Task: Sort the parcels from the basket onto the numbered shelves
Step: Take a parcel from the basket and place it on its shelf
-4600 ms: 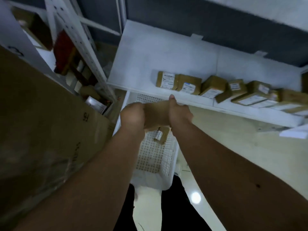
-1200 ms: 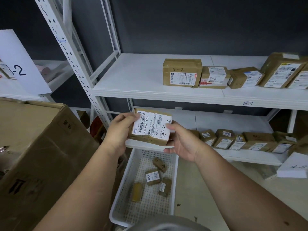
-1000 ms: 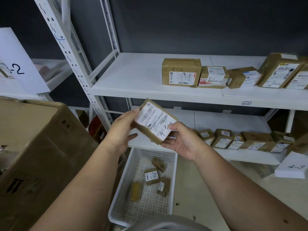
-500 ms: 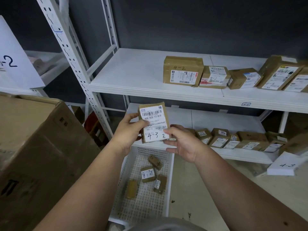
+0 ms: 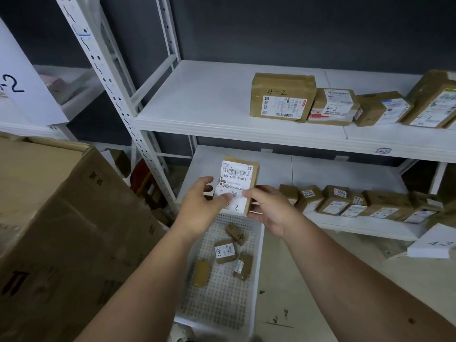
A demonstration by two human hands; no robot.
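Observation:
I hold a small brown parcel (image 5: 240, 175) upright in front of the shelves, its white barcode label facing me. My left hand (image 5: 201, 207) pinches its lower left part with thumb and fingers. My right hand (image 5: 267, 207) grips its lower right edge. Below my hands a white perforated basket (image 5: 256, 267) sits on the floor with several small brown parcels (image 5: 225, 250) in it. The upper shelf (image 5: 209, 112) carries parcels marked 4-2 (image 5: 281, 97) at its right half. The lower shelf (image 5: 318, 174) holds a row of small parcels (image 5: 343, 203).
A large brown carton (image 5: 61, 230) fills the left foreground, close to my left arm. A white perforated upright (image 5: 108, 77) stands between carton and shelves. A white sheet marked with a 2 (image 5: 22, 77) hangs at the far left. A white card marked 4-3 (image 5: 434, 243) lies at the right.
Since lifting the parcel out of the basket, I have turned it from lying crosswise to standing upright. My left hand has slid across to the label's lower part.

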